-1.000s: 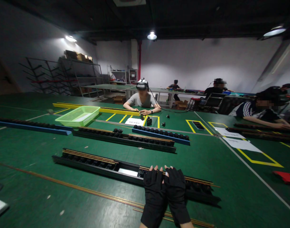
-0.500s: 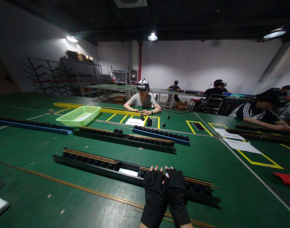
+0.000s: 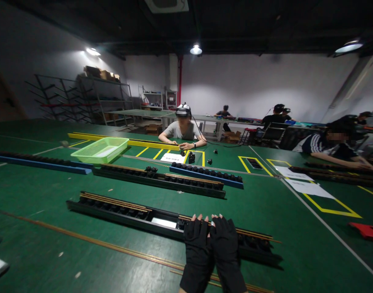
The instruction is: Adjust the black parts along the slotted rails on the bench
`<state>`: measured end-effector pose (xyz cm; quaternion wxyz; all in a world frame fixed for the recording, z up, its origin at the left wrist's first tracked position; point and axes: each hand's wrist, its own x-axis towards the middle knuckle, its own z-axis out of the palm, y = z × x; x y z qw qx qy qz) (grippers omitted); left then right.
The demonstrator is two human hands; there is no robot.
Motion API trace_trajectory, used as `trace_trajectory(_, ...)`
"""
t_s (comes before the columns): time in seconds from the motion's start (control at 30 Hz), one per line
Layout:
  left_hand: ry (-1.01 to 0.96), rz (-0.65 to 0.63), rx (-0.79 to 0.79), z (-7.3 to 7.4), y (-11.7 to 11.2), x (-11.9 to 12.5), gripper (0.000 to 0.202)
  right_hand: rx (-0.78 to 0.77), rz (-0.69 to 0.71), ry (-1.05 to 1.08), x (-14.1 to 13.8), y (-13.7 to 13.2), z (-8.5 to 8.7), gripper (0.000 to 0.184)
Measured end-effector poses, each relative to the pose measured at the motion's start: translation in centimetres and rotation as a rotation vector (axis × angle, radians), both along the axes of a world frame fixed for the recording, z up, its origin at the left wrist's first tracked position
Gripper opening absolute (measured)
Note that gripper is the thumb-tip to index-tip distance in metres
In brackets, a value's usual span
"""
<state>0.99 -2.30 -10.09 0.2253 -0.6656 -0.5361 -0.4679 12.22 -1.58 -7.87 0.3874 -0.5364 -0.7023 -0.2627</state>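
Note:
Both my hands wear black fingerless gloves and rest side by side on the right half of a long black channel point(image 3: 125, 219). My left hand point(image 3: 197, 242) has its fingers together, bent over brass-coloured rods point(image 3: 256, 235) lying along the channel. Close against it, my right hand point(image 3: 224, 240) grips over the same rods. Skin shows between the hands where the thumbs seem to be; the undersides of both hands are hidden. Black blocks sit in a row inside the channel. Left of my hands, a white piece point(image 3: 164, 222) shows in a gap between them.
Loose long rods point(image 3: 113, 245) lie nearer me. Beyond are a second black channel point(image 3: 189, 186), a blue strip point(image 3: 209, 176), a light green basket point(image 3: 101, 150) and a yellow rail point(image 3: 143, 143). A co-worker point(image 3: 183, 130) sits opposite; another leans in at right. A red object point(image 3: 365, 230) lies right.
Both hands keep the same place on the rods. The whole view shifts very slightly; otherwise the table's things stay put.

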Motion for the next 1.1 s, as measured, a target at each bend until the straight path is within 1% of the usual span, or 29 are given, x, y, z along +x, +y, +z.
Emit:
trace_trajectory(0.13, 0.053, 0.020, 0.149, -0.9, 1.5, -0.4, 0.031, -0.022, 0.032, -0.011, 0.2, 1.3, -0.1, 0.042)
trace_trajectory(0.23, 0.049, 0.011, 0.200, -1.7, 2.3, -0.6, 0.035, -0.027, 0.047, -0.009, -0.3, 1.7, -0.1, 0.046)
trace_trajectory(0.3, 0.028, -0.014, 0.166, -2.1, 2.4, -0.5, 0.038, -0.038, 0.067, -0.016, -0.8, 1.5, -0.2, 0.043)
trace_trajectory(0.4, -0.004, -0.049, 0.070, -2.5, 2.1, 0.0, 0.039, -0.041, 0.081, -0.014, -1.6, 0.8, -0.2, 0.036)
trace_trajectory(0.47, -0.023, -0.036, 0.044, -2.6, 2.0, 0.3, 0.039, -0.008, 0.078, 0.032, -2.1, 0.5, -0.2, 0.032)
trace_trajectory(0.6, -0.029, 0.011, 0.005, -2.3, 1.8, 0.7, 0.036, 0.032, 0.073, 0.117, -2.5, 0.2, -0.3, 0.035)
trace_trajectory(0.8, -0.005, -0.031, -0.002, -0.7, 1.0, 0.2, 0.032, 0.017, 0.115, 0.108, -1.9, 0.2, -0.8, 0.041)
trace_trajectory(0.93, 0.031, -0.030, -0.002, 0.2, 0.4, 0.0, 0.033, 0.059, 0.126, 0.094, -1.8, 0.0, -1.0, 0.040)
trace_trajectory(1.1, 0.040, -0.016, -0.037, 0.5, 0.1, 0.0, 0.034, 0.068, 0.123, 0.120, -1.9, -0.3, -1.1, 0.042)
